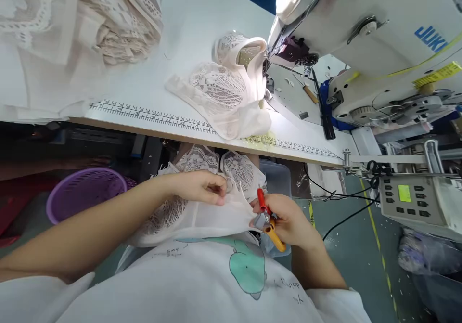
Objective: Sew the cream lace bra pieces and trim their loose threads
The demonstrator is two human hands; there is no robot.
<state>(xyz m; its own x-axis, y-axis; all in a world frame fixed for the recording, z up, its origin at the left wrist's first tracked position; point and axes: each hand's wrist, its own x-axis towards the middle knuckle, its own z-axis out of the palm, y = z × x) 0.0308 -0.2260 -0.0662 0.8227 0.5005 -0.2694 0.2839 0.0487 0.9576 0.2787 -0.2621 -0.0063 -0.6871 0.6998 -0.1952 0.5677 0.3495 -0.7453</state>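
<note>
A pale lace bra [216, 219] lies across my lap below the table edge. My left hand [207, 188] is closed in a pinch on its upper edge, near where the lace cups meet. In my right hand [285, 217] are small scissors [269, 222] with red and orange handles. The thumb and fingertips of that hand are also at the bra's right edge. Another pale lace bra [224, 84] rests on the table beside the sewing machine's needle area.
A heap of lace pieces [122, 19] covers the table's left end. The sewing machine [361, 29] stands at the right, its control box [411, 198] below. A purple basket [86, 195] and a clear bin [276, 178] sit under the table edge [173, 137].
</note>
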